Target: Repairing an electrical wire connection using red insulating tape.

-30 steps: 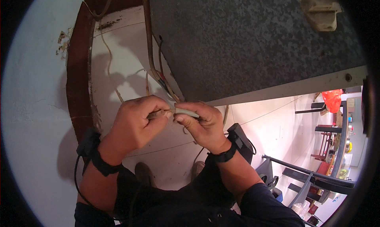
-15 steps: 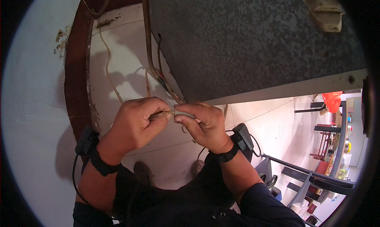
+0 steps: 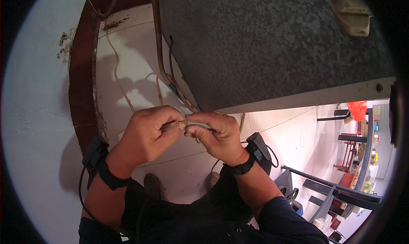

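In front of me, my two hands meet over the floor on a pale grey-green cable (image 3: 199, 124). My right hand (image 3: 223, 135) is closed, pinching the cable between thumb and fingers. The fingertips of my left hand (image 3: 147, 131) are pressed together at the cable's end, nearly touching the right thumb. A thin brownish piece shows between the left thumb and fingers; its kind cannot be made out. Just beyond my hands, a thick brown cable (image 3: 158, 44) hangs down along the grey metal panel (image 3: 272, 44), with thinner coloured wires near its lower part.
To the left stands a pale wall (image 3: 38, 103) with a dark red skirting (image 3: 83, 82). A thin cream cord (image 3: 116, 69) runs over the tiled floor (image 3: 183, 159). At right are a dark metal frame (image 3: 332, 186) and a red plastic bag (image 3: 358, 110). My shoes (image 3: 153, 186) are below.
Both hands stay closed in almost the same place. My right hand has shifted very slightly left, so its thumb is closer to the left fingertips.
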Motion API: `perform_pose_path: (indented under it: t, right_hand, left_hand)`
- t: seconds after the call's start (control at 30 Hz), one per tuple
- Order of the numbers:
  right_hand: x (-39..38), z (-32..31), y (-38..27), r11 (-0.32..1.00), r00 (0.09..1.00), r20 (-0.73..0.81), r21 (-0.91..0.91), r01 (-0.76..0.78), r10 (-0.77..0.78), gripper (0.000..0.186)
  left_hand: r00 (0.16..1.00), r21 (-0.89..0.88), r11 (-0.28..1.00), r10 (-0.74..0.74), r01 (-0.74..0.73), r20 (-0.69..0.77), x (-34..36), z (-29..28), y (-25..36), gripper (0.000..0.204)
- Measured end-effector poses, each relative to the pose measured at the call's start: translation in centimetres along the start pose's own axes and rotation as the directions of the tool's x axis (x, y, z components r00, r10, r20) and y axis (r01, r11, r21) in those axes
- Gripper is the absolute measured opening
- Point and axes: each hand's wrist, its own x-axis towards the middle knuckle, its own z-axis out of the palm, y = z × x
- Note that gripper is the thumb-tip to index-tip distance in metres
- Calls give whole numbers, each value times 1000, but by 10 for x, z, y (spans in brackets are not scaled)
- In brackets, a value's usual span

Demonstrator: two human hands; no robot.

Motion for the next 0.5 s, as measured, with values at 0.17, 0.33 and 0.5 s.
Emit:
perform_pose_path:
  t: [0.17, 0.33, 0.5]
  right_hand:
    - [2, 2, 2, 998, 1000, 27, 55, -8, 7, 22]
    - [3, 0, 3, 997, 999, 51, 73, -1, -3, 20]
    - [4, 3, 3, 980, 998, -13, 186, -65, 69, 22]
  left_hand:
    - [997, 7, 998, -67, 67, 24, 1, -2, 4, 7]
    - [997, 1, 998, -70, 70, 38, 2, 0, 3, 6]
    - [992, -100, 989, -115, 109, -58, 0, 5, -1, 8]
